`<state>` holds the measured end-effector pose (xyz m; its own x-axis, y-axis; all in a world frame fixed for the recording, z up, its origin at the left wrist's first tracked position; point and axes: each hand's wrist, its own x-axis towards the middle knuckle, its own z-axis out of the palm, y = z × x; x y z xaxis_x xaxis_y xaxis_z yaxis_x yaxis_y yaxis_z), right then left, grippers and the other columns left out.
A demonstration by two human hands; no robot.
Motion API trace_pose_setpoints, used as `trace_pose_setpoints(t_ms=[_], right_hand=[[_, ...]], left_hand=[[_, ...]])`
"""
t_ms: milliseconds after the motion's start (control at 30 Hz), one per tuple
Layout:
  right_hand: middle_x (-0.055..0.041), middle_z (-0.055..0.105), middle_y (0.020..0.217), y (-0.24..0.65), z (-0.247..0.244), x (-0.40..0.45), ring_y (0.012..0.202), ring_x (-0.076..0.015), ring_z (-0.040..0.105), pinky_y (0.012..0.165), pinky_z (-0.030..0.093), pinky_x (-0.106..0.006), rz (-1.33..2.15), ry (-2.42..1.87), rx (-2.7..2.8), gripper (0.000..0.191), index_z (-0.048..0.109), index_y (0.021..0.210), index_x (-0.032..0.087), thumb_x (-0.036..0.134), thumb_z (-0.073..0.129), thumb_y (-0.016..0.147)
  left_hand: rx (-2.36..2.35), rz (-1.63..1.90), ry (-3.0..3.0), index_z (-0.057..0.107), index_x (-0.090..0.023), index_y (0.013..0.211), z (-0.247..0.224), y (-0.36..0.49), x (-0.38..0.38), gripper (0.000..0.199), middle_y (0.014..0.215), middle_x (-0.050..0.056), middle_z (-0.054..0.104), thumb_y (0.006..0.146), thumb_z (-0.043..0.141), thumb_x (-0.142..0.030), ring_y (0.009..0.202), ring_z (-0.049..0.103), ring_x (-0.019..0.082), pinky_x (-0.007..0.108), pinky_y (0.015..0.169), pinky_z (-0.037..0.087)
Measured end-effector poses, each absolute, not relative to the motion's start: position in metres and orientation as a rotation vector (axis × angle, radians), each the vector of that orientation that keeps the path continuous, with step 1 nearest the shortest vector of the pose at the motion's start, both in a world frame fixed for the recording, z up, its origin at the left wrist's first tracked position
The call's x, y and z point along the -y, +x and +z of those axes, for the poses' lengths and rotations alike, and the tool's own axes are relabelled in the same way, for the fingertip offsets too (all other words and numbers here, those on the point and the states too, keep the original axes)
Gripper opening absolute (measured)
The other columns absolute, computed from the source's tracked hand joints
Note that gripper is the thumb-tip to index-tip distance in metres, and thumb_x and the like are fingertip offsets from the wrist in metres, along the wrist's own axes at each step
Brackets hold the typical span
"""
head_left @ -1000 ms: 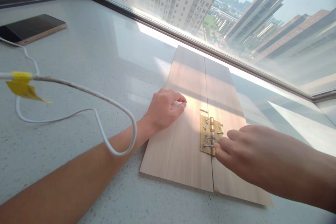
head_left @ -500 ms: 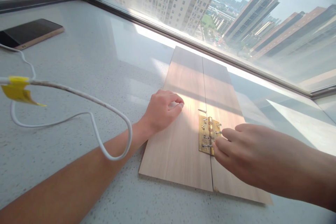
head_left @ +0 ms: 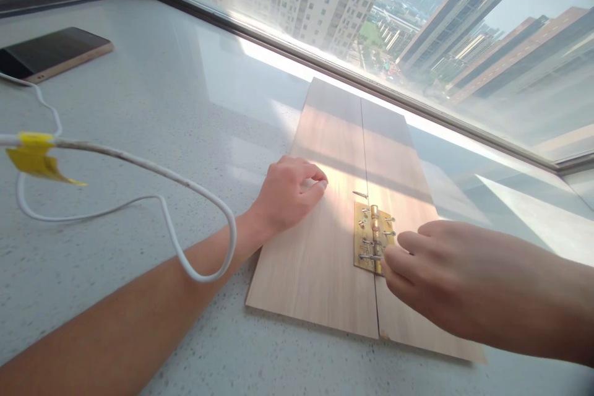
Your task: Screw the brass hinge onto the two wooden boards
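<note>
A brass hinge [head_left: 362, 235] lies unfolded across the seam between two pale wooden boards, the left board [head_left: 320, 272] and the right board [head_left: 394, 154]. Several small silver screws stand or lean in its holes. One loose screw [head_left: 360, 194] lies just beyond the hinge. My right hand [head_left: 445, 284] is closed at the lower right leaf, with its fingertips hidden behind the knuckles. My left hand [head_left: 292, 195] rests on the left board's edge, thumb and forefinger pinched together. What either hand holds, if anything, does not show.
A white cable [head_left: 185, 182] with a yellow tag [head_left: 34, 161] loops over my left forearm. The phone [head_left: 55, 52] lies at the far left of the speckled white sill [head_left: 153, 99]. A window frame [head_left: 288, 59] runs behind the boards.
The view has shifted slightly. My right hand stays closed at the hinge, and my left hand still rests on the board; the screws look the same.
</note>
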<state>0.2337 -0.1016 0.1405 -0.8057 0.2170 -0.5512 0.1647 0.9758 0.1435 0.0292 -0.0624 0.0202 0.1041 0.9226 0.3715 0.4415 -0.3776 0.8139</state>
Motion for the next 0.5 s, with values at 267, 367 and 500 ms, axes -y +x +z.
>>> trace_pose_setpoints(t_ms=[267,367,500], right_hand=[[0.0001,0.058,0.062,0.216,0.139,0.096,0.048,-0.0139,0.048,0.044,0.027,-0.027,-0.142,1.347,-2.09,0.014,0.057,0.067,0.023,0.009,0.053,0.07],[-0.0014,0.059,0.064,0.227,0.138,0.102,0.053,-0.0173,0.052,0.046,0.026,-0.03,0.024,0.83,-2.372,0.018,0.06,0.071,0.022,0.006,0.059,0.065],[-0.0047,0.059,0.06,0.228,0.137,0.111,0.05,-0.0207,0.052,0.044,0.019,-0.032,0.223,0.314,-2.53,0.008,0.063,0.065,0.021,0.013,0.065,0.066]], left_hand=[[-1.339,1.22,1.876,0.071,-0.019,0.077,0.019,0.03,0.062,0.014,0.083,0.001,0.073,0.081,0.058,-0.016,0.086,0.06,0.019,0.036,0.085,0.044],[-1.332,1.225,1.887,0.071,-0.019,0.076,0.019,0.03,0.062,0.014,0.081,0.001,0.073,0.081,0.058,-0.016,0.084,0.06,0.019,0.035,0.084,0.044],[-1.334,1.227,1.889,0.071,-0.019,0.076,0.019,0.029,0.063,0.014,0.082,0.001,0.073,0.08,0.059,-0.016,0.085,0.06,0.019,0.035,0.083,0.044]])
